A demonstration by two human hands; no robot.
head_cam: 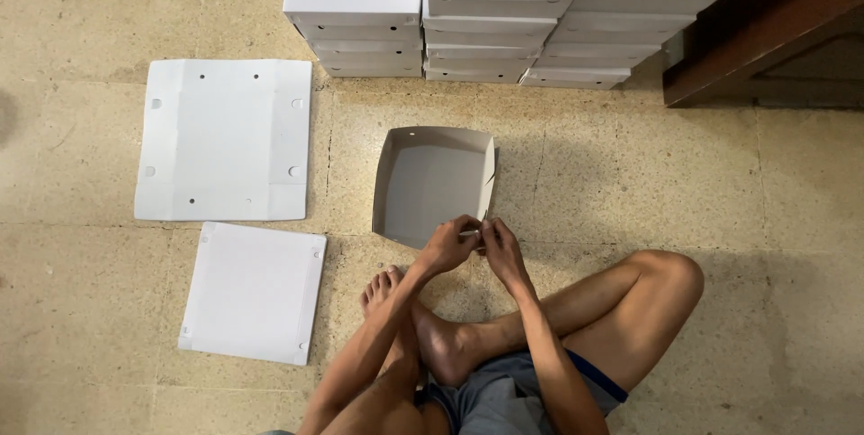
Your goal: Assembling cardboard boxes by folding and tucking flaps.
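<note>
Box (432,181) lay straight ahead on the floor (630,174), both hands, left (447,244) and right (500,251), pinching its near right corner

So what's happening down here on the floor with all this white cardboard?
A person sits cross-legged on the tiled floor. Both the left hand and the right hand pinch the near corner of a half-folded white box. Two flat white cardboard sheets lie to the left, and stacks of finished white boxes stand beyond.
</note>
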